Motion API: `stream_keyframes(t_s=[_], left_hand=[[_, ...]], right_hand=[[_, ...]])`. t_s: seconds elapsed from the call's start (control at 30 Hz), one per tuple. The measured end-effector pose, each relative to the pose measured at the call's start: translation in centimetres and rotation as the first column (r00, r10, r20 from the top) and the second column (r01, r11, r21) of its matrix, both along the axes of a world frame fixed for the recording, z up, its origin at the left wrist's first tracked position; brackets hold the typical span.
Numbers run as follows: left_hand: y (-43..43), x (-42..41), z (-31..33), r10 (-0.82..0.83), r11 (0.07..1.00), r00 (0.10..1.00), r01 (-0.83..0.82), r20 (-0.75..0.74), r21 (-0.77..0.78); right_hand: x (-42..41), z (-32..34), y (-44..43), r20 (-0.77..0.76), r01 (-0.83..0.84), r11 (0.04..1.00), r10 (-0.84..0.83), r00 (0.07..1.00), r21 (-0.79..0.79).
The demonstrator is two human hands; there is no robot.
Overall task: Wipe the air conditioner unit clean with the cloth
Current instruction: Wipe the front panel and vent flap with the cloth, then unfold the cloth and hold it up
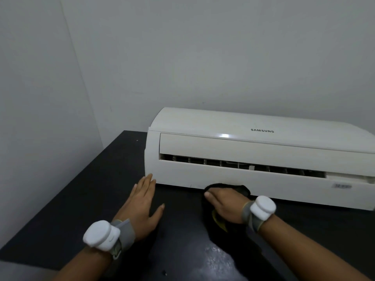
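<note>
Black cloth (229,187) is bunched under the right hand (225,205). The fingers are buried in its folds and hold it against the lowest strip of the air conditioner unit (253,177), just where that front face meets the dark worktop (81,209). The unit lies straight ahead of the 2 hands, with its back toward the wall. Its long axis runs left to right across the view — the right end passes out of frame. The left hand (142,207) lies flat and empty, fingers straight, with the fingertips at the unit's lower left corner; I cannot tell whether they touch it. The hands are apart: the left is at the end of the casing, and the right is a little further along, within its left half. Most of the front, the louvre slot and the curved top therefore lie up and to the right of the cloth. As I read it, the next stroke should run rightward along that long axis, and the right hand — the one on the casing — is placed to make it.
</note>
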State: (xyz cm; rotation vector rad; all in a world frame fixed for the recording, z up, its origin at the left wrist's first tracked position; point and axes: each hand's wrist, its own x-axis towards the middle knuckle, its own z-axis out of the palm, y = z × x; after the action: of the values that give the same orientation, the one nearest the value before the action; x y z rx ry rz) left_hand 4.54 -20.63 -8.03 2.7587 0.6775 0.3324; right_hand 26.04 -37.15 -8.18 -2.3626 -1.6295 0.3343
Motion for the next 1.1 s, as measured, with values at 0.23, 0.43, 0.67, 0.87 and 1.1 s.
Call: stream_keyframes(t_s=[0.23, 0.43, 0.67, 0.87, 1.1], left_hand=[[-3.5, 3.5, 0.0, -0.141, 0.979, 0.990, 0.142, 0.016, -0.145], [-7.3, 6.3, 1.9, -0.334, 0.851, 0.941, 0.323, 0.046, -0.415], [-9.7, 7.6, 5.0, -0.414, 0.594, 0.842, 0.538, 0.346, -0.598], [-10.5, 7.1, 7.9, -0.399, 0.390, 0.778, 0.623, 0.486, -0.678], [-10.0, 6.7, 9.3, -0.335, 0.523, 0.770, 0.632, 0.544, -0.572]], right_hand=[[1.2, 3.4, -5.5, -0.452, 0.210, 0.956, -0.099, 0.886, 0.203], [-0.8, 7.6, -8.8, -0.763, 0.303, 0.871, 0.117, 0.635, 0.386], [-2.3, 12.8, -10.0, -0.798, 0.361, 0.753, 0.344, 0.495, 0.549], [-2.3, 15.9, -11.0, -0.748, 0.321, 0.726, 0.389, 0.538, 0.608], [-1.8, 20.0, -12.0, -0.619, 0.338, 0.672, 0.230, 0.751, 0.659]])
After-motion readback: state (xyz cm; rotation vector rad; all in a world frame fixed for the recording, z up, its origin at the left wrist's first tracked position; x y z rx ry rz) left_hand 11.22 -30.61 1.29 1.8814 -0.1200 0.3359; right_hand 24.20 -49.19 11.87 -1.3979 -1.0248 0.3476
